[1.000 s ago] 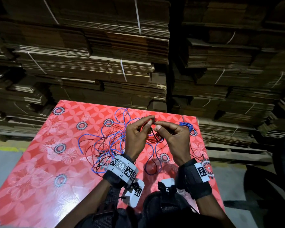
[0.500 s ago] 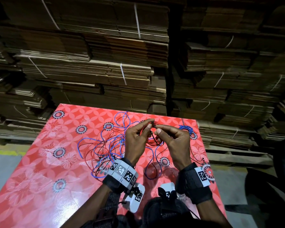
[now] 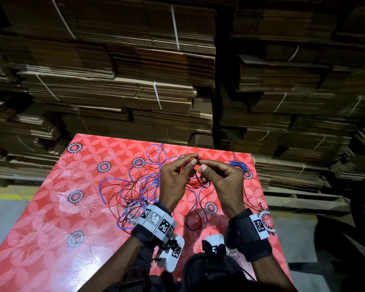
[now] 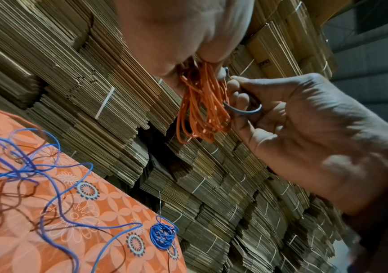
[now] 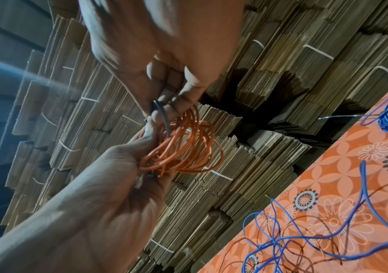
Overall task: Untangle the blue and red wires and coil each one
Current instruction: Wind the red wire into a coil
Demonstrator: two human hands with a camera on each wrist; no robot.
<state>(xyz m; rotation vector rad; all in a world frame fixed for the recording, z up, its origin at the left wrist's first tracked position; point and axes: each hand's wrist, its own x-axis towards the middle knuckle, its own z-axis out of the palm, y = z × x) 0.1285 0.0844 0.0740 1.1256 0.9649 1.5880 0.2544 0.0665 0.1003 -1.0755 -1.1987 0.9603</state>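
Pinching the top of a red wire coil between thumb and fingers, the left hand holds it up above the table, the loops hanging below the fingertips. Right hand meets it fingertip to fingertip, fingers curled, pinching a short dark wire end against the coil. Left of the hands a loose tangle of blue wire and thin red strands sprawls on the red flowered table; a small blue coil lies near the far right corner, stacked cardboard behind.
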